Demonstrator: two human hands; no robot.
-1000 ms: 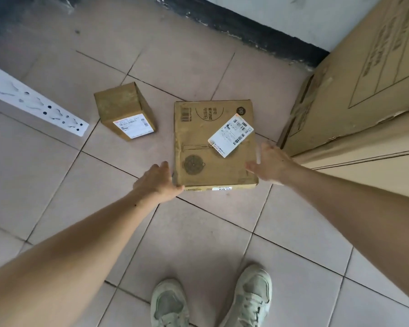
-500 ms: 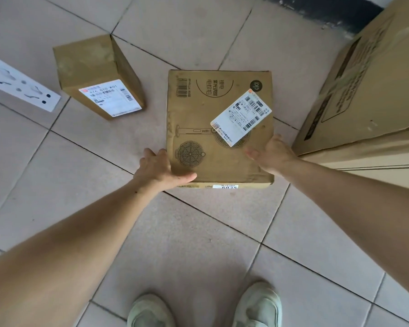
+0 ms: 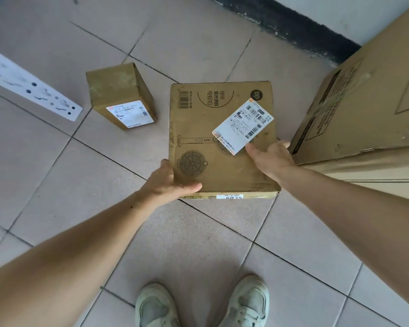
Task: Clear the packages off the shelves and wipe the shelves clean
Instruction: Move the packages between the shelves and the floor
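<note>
A flat brown package (image 3: 198, 128) with a fan drawing and a white shipping label lies face up over the tiled floor in front of me. My left hand (image 3: 168, 182) grips its near left corner, thumb on top. My right hand (image 3: 272, 159) grips its right edge, with the thumb just below the label. Whether the package rests on the tiles or hangs just above them I cannot tell. A smaller brown package (image 3: 118, 90) with a white label stands on the floor to the left, apart from my hands.
A large cardboard carton (image 3: 364, 102) stands close on the right, almost touching the flat package. The end of a white perforated shelf post (image 3: 28, 90) lies at the left. A black skirting strip (image 3: 293, 22) runs along the wall behind. My shoes (image 3: 156, 308) are below.
My hands went from beside the flat package to gripping its near corners. The package now looks larger and nearer in view.
</note>
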